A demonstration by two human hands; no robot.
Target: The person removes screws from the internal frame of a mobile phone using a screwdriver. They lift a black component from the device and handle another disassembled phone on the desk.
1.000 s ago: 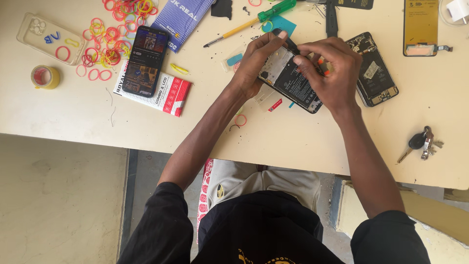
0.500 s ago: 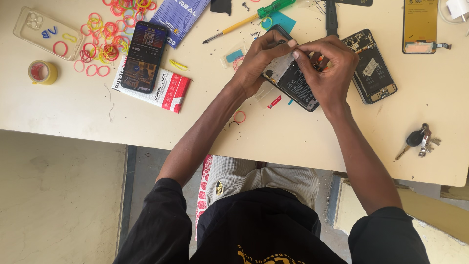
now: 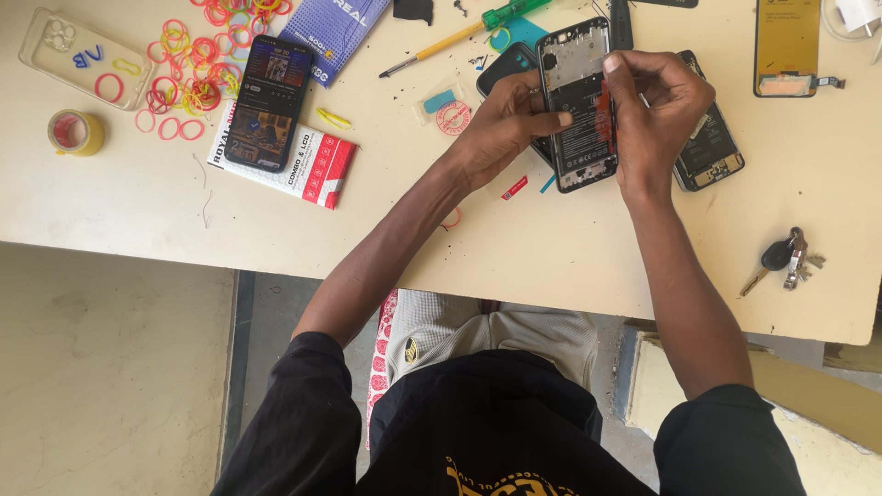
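Both forearms stretched forward over the cream table [image 3: 570, 257], elbows low, wrists bent inward toward each other. Left hand [image 3: 501, 124] clasped on the left edge of an opened phone [image 3: 577, 101], thumb laid across its exposed insides. Right hand [image 3: 657, 110] curled against the phone's right edge, fingertips pinching something small and reddish there; too blurred to tell what. Phone held upright lengthwise just above the table's far middle, back cover off.

Counted: one opened phone in hand, a second opened phone [image 3: 707, 147] lying just right of the right hand, one lit phone [image 3: 268, 101] resting on a red and white box [image 3: 308, 165]. One green-handled screwdriver [image 3: 469, 32] beyond the left hand. One bunch of keys [image 3: 785, 259] near the right edge. One roll of yellow tape [image 3: 75, 131] at far left.

Clear phone case [image 3: 78, 57] lying open side up, with a few rubber bands [image 3: 188, 78] inside; many more scattered loose beside it.
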